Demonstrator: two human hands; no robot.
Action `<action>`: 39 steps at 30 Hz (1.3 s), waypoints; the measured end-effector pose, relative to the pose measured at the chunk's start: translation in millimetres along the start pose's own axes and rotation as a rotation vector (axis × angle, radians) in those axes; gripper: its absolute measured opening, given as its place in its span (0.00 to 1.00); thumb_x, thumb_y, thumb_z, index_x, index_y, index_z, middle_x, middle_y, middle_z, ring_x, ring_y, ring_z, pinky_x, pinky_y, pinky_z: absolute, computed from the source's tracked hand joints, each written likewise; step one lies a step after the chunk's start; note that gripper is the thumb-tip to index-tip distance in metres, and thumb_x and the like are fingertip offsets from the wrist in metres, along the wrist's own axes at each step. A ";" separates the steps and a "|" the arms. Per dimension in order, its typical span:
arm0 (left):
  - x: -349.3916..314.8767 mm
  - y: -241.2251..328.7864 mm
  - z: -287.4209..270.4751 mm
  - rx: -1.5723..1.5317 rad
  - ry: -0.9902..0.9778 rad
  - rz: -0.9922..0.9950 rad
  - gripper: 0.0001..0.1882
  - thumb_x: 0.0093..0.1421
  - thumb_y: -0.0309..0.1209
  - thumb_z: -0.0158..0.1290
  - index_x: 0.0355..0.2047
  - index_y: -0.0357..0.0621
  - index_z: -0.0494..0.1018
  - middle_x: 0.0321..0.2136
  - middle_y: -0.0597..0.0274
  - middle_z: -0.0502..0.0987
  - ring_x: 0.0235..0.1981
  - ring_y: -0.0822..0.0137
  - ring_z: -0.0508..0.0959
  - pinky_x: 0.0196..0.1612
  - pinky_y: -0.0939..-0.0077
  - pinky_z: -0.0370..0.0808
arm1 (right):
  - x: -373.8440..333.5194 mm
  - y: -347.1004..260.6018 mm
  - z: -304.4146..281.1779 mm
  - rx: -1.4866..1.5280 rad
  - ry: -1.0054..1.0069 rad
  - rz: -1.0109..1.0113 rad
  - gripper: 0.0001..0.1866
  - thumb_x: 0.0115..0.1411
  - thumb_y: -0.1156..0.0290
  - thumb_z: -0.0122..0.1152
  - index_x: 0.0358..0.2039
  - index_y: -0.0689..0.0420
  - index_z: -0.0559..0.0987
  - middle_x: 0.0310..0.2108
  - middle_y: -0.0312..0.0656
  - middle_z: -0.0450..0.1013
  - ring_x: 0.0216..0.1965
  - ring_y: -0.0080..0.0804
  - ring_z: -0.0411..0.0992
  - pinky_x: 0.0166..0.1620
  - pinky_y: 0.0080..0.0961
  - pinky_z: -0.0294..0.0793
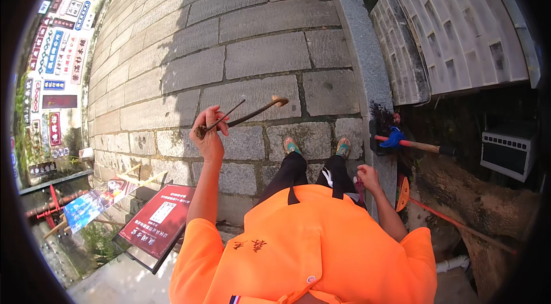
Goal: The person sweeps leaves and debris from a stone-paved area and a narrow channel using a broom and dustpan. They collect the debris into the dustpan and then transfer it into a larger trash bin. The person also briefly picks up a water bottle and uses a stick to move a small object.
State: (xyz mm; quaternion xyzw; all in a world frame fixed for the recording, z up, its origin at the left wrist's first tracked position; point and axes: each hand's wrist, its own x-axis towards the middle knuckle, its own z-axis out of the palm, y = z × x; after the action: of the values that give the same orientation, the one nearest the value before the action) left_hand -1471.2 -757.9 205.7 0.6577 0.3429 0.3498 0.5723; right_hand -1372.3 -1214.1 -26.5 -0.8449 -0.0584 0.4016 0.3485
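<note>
In my left hand, raised over the paving at left, the fingers are closed around a thin dark stick and a longer, curved brown stick. The longer one ends in a pale, knobby tip pointing away to the right. My right hand is low by my right hip with its fingers curled. Close beside it is a small pinkish-purple thing. Whether the hand grips that thing is not clear. My black trousers and sandalled feet show between the hands.
Grey stone paving stretches ahead, bordered by a raised stone kerb on the right. Beyond the kerb are a wooden-handled tool with blue cloth, and a boxy black-and-white appliance. At lower left stands a red sign board.
</note>
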 end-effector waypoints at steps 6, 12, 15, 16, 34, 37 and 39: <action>23.5 35.4 -11.0 -0.159 -0.008 0.050 0.18 0.64 0.37 0.48 0.37 0.29 0.73 0.20 0.56 0.75 0.10 0.79 0.63 0.17 0.83 0.60 | 37.7 -97.6 3.5 0.097 -0.059 -0.087 0.15 0.53 0.72 0.57 0.40 0.63 0.77 0.28 0.44 0.77 0.25 0.24 0.76 0.27 0.22 0.75; 12.0 40.0 17.1 -0.071 -0.172 0.057 0.17 0.64 0.38 0.48 0.36 0.32 0.74 0.19 0.60 0.75 0.11 0.81 0.62 0.15 0.86 0.56 | 50.7 -271.2 37.5 0.064 0.082 -0.739 0.15 0.48 0.68 0.56 0.36 0.61 0.77 0.29 0.46 0.75 0.34 0.45 0.74 0.38 0.34 0.72; 2.2 44.4 33.9 -0.046 -0.273 0.046 0.17 0.64 0.38 0.49 0.36 0.32 0.74 0.18 0.62 0.74 0.11 0.81 0.62 0.14 0.85 0.54 | 35.1 -328.7 70.0 -0.025 -0.042 -0.937 0.25 0.47 0.70 0.57 0.49 0.58 0.71 0.43 0.48 0.70 0.46 0.48 0.69 0.46 0.38 0.70; -1.1 46.6 42.5 -0.036 -0.308 0.048 0.17 0.64 0.38 0.49 0.36 0.31 0.74 0.18 0.62 0.74 0.11 0.81 0.62 0.14 0.85 0.54 | 35.1 -332.1 81.2 -0.008 0.019 -1.050 0.24 0.46 0.69 0.58 0.47 0.59 0.71 0.42 0.48 0.70 0.45 0.48 0.69 0.46 0.39 0.70; -7.1 -61.7 19.3 0.513 -0.433 0.198 0.25 0.55 0.39 0.59 0.49 0.41 0.68 0.47 0.55 0.71 0.46 0.60 0.74 0.44 0.70 0.72 | 51.5 -342.2 -36.7 0.666 0.045 -0.674 0.19 0.63 0.59 0.49 0.25 0.61 0.77 0.22 0.37 0.75 0.17 0.18 0.70 0.22 0.17 0.68; -15.2 -75.4 26.7 0.602 -0.377 0.415 0.28 0.55 0.41 0.58 0.52 0.42 0.66 0.49 0.52 0.68 0.49 0.53 0.70 0.48 0.64 0.69 | 42.0 -354.2 -52.7 0.777 -0.019 -0.661 0.19 0.63 0.59 0.48 0.25 0.61 0.78 0.21 0.37 0.75 0.17 0.18 0.70 0.21 0.15 0.66; -17.8 -75.6 33.1 0.594 -0.447 0.403 0.29 0.56 0.43 0.56 0.54 0.42 0.63 0.51 0.50 0.67 0.51 0.49 0.68 0.52 0.62 0.66 | 38.4 -356.1 -56.2 0.773 -0.053 -0.675 0.20 0.62 0.58 0.47 0.25 0.62 0.78 0.20 0.37 0.74 0.17 0.18 0.70 0.21 0.14 0.65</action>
State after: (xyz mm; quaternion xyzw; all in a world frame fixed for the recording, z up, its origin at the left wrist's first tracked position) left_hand -1456.1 -781.7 126.1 0.9076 0.1608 0.1895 0.3384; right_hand -1241.6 -962.9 199.9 -0.5779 -0.1838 0.2801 0.7441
